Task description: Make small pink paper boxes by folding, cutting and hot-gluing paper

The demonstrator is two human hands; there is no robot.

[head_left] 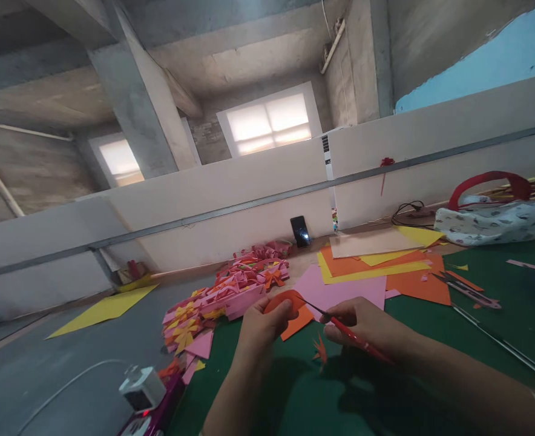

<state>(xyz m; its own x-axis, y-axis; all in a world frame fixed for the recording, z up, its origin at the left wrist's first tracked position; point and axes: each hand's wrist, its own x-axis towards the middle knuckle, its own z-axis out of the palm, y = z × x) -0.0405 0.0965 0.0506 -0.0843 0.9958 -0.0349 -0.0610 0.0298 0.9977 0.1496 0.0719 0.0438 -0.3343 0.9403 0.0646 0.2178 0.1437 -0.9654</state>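
Observation:
My left hand [261, 327] pinches a small piece of orange paper [282, 300] held above the green mat [353, 393]. My right hand [362, 324] grips red-handled scissors [340, 327], whose blades point left and touch the orange paper. A small orange offcut [320, 350] lies on the mat under my hands, and a larger orange scrap [298, 322] lies just behind them.
A heap of pink, orange and yellow paper bows [231, 290] lies to the left. Sheets of pink, yellow and orange paper [371, 266] are stacked behind. A phone [300, 231] leans on the white partition. A red-handled fabric bag [494, 218] sits far right. A small white device [141, 390] stands near left.

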